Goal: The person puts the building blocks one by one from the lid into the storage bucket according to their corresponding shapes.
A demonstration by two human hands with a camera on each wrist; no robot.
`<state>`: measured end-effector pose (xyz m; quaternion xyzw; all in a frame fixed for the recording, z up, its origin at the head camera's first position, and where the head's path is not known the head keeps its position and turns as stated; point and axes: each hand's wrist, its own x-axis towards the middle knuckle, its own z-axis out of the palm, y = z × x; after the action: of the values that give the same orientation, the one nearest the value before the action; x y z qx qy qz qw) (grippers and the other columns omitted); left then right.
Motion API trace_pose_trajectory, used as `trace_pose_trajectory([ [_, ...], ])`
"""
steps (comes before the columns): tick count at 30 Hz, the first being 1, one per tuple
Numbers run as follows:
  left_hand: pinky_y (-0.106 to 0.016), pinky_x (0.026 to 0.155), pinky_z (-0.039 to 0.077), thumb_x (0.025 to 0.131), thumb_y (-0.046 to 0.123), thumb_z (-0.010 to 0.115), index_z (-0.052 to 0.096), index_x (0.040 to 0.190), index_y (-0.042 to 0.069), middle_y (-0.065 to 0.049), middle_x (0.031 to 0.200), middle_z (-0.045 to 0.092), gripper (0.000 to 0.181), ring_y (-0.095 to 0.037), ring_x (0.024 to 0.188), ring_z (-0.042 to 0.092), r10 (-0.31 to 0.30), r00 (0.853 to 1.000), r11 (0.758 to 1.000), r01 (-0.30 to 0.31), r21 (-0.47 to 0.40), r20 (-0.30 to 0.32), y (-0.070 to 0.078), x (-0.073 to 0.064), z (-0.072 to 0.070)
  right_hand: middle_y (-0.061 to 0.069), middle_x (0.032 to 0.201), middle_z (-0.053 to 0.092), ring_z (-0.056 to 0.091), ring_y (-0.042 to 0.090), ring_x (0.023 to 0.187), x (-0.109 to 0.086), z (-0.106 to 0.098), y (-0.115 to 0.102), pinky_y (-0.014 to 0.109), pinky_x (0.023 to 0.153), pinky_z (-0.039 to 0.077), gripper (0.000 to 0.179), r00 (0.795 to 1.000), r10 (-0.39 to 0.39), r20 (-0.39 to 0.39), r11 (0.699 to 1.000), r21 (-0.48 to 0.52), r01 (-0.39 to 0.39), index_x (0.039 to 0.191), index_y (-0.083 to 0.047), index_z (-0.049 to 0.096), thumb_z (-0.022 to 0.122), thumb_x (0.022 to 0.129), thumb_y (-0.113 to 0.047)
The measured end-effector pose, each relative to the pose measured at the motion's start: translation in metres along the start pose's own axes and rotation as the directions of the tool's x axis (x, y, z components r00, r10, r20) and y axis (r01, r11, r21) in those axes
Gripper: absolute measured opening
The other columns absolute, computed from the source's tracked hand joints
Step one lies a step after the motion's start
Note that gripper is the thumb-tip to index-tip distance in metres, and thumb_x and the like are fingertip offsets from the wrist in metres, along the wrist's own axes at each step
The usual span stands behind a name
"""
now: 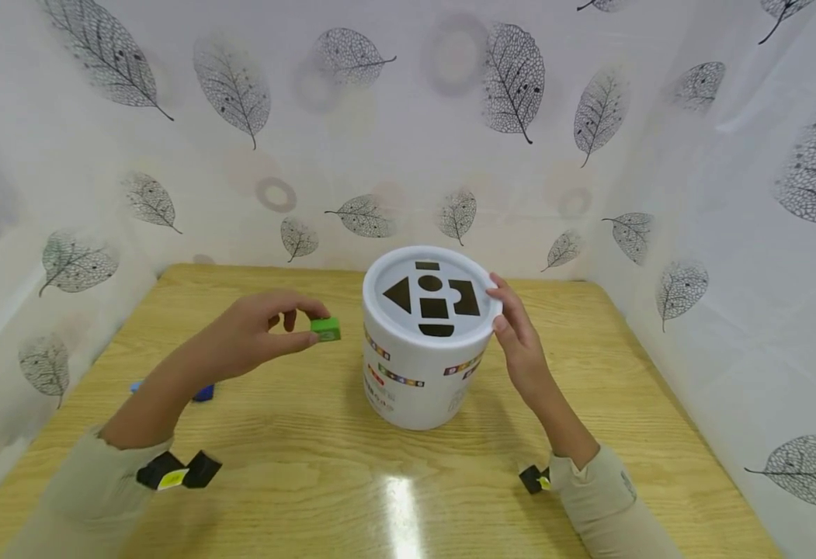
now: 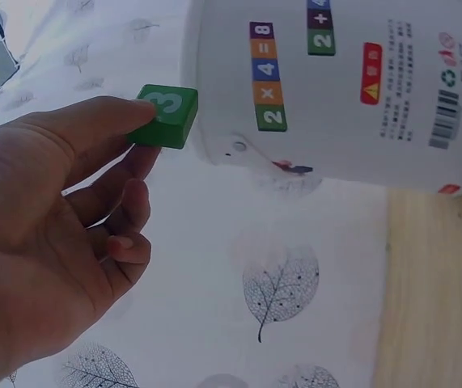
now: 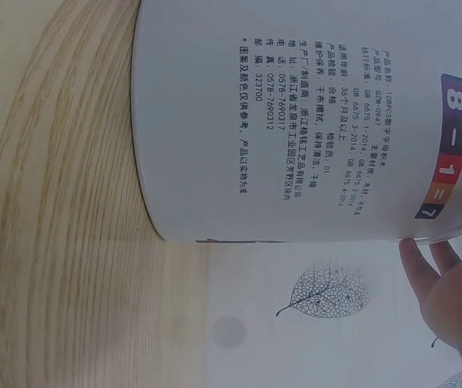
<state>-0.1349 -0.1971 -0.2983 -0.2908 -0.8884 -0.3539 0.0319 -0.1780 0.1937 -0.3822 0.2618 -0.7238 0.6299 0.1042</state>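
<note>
A small green block is pinched between the thumb and fingers of my left hand, held above the table to the left of a white bucket. In the left wrist view the green block shows a pale number 3 on its face. The white bucket stands upright; its lid has several dark shaped holes, among them a triangle, a circle and a square. My right hand rests its fingers and thumb against the bucket's right rim. In the right wrist view, printed text covers the bucket.
Blue pieces lie on the wooden table, partly hidden behind the left forearm. A white curtain with leaf prints surrounds the back and sides. Each wrist carries a small black device.
</note>
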Motion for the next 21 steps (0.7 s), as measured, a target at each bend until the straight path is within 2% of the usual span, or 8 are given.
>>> trace_pose_trajectory([
  [9, -0.034, 0.073, 0.042, 0.097, 0.03, 0.069, 0.069, 0.12, 0.025, 0.007, 0.103, 0.065, 0.024, -0.018, 0.091, 0.053, -0.039, 0.999, 0.998, 0.04, -0.039, 0.019, 0.006, 0.035, -0.002, -0.004, 0.167, 0.023, 0.017, 0.021, 0.156, -0.001, -0.001, 0.001, 0.019, 0.115, 0.032, 0.044, 1.0, -0.005, 0.002, 1.0, -0.001, 0.005, 0.148, -0.003, 0.039, 0.038, 0.109, -0.023],
  [14, -0.037, 0.075, 0.043, 0.096, 0.027, 0.07, 0.07, 0.121, 0.022, 0.003, 0.101, 0.064, 0.025, -0.02, 0.092, 0.051, -0.023, 1.0, 0.997, 0.024, -0.073, 0.01, 0.009, 0.053, -0.001, -0.005, 0.167, 0.023, 0.017, 0.02, 0.156, -0.001, -0.001, 0.001, 0.019, 0.115, 0.032, 0.044, 1.0, -0.004, 0.0, 1.0, 0.0, 0.004, 0.148, -0.003, 0.04, 0.038, 0.109, -0.023],
  [21, -0.038, 0.074, 0.044, 0.095, 0.027, 0.071, 0.071, 0.121, 0.021, -0.001, 0.098, 0.062, 0.027, -0.021, 0.09, 0.05, -0.006, 1.0, 0.997, 0.004, -0.08, -0.016, 0.016, 0.067, -0.001, -0.005, 0.167, 0.023, 0.017, 0.02, 0.156, 0.0, 0.0, 0.001, 0.019, 0.116, 0.031, 0.043, 1.0, -0.001, -0.001, 1.0, -0.003, 0.001, 0.147, -0.003, 0.04, 0.038, 0.108, -0.022],
])
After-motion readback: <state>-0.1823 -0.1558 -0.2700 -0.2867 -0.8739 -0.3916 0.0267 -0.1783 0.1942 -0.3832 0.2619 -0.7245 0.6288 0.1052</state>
